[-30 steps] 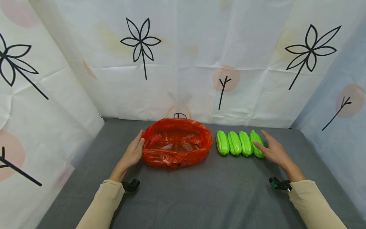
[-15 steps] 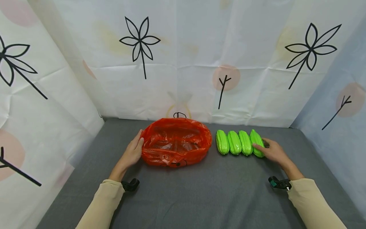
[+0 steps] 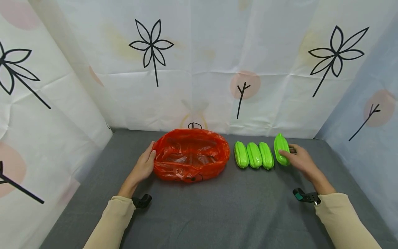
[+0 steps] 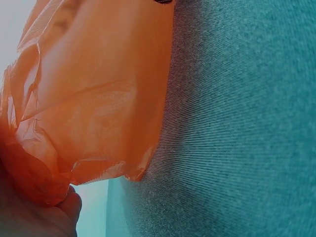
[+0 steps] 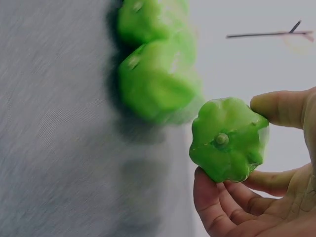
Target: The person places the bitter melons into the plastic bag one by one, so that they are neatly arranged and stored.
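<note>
A red plastic bag (image 3: 192, 174) stands with its wide mouth facing up, left of the middle of the table. At its left rim my left hand (image 3: 145, 162) holds the plastic, which creases against the fingers in the left wrist view. My right hand (image 3: 301, 160) grips a ribbed, glossy green gourd (image 3: 281, 150) between thumb and fingers, raised off the table. In the right wrist view, the gourd (image 5: 229, 140) shows its lobed end and small round stub toward the camera. Three similar green gourds (image 3: 254, 155) lie side by side between the bag and my right hand.
A grey cloth (image 3: 217, 214) covers the table. White fabric printed with black plant drawings (image 3: 199, 97) closes off the back and both sides. A thin dark wire loop (image 3: 195, 125) shows just behind the bag's far rim.
My right hand has closed around the rightmost gourd and lifted it, up and slightly away from the other gourds. My left hand and the bag stay nearly where they were.
</note>
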Motion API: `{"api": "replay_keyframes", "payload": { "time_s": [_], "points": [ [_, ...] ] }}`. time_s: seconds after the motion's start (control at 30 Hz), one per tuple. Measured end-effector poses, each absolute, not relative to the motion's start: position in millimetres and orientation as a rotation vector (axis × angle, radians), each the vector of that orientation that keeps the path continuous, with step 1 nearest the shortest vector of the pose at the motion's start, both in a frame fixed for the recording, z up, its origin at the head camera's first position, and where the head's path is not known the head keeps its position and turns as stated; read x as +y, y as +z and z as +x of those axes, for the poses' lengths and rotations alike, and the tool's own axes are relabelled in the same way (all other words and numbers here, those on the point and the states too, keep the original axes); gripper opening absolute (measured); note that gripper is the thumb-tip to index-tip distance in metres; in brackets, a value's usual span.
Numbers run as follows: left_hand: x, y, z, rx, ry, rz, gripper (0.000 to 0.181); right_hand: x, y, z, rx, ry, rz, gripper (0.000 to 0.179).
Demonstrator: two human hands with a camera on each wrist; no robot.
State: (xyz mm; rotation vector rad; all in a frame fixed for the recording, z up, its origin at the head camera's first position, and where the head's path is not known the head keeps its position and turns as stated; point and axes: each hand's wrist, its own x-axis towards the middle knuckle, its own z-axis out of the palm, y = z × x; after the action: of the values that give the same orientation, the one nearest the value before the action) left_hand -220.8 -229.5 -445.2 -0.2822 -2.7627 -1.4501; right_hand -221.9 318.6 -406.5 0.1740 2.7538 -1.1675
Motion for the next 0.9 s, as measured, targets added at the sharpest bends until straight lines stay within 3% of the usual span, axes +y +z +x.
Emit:
{"api": "replay_keyframes", "payload": {
  "time_s": [0.9],
  "points": [
    [-228.9,-447.6,-224.4,-2.703,-1.500,-0.312,0.057,177.1,-353.0,-231.7,2.590,-1.357,-0.286,0.068]
  ]
}}
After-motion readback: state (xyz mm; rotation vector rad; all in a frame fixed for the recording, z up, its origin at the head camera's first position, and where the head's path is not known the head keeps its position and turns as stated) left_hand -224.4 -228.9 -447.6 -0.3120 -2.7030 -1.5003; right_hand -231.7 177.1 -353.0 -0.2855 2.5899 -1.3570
